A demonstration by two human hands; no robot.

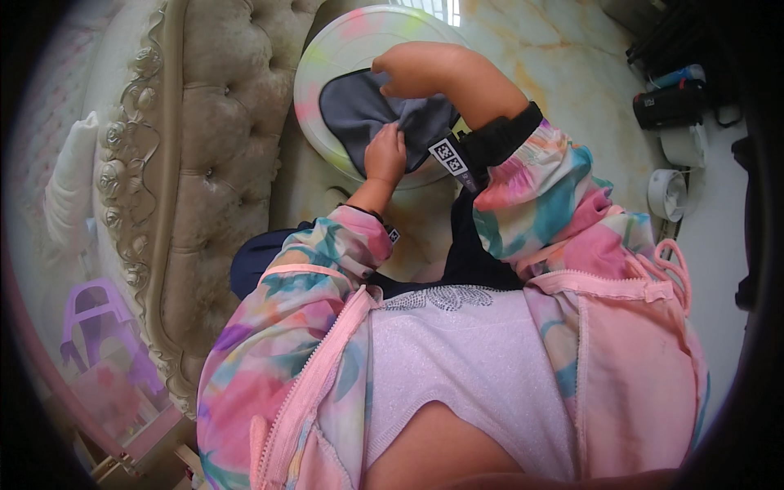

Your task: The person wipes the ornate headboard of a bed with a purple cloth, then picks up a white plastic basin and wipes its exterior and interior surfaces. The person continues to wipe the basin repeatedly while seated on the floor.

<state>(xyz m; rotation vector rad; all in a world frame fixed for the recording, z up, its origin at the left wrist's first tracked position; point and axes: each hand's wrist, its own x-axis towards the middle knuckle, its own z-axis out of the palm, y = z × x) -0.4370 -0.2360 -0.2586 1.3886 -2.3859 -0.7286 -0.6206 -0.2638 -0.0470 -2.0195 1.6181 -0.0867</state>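
Observation:
A grey cloth piece with dark edging (352, 101) lies on a round, pale stool top with pink and yellow-green patches (312, 67). My left hand (386, 153) grips a fold at the near middle of the cloth, its fingers bunched on the fabric. Above it, my right hand (401, 70) is bent over the cloth's far edge, fingers curled; whether it pinches the edge cannot be told. A black strap with a printed tag (502, 138) is round my right wrist, and a dark band circles the left one.
A tufted beige headboard with a carved frame (226, 141) stands at the left. A purple plastic chair (98, 312) is at the lower left. Toward the right are a black cylindrical speaker (667, 104), a white roll (667, 195) and a white surface (713, 263). Marble-patterned floor (551, 67) surrounds the stool.

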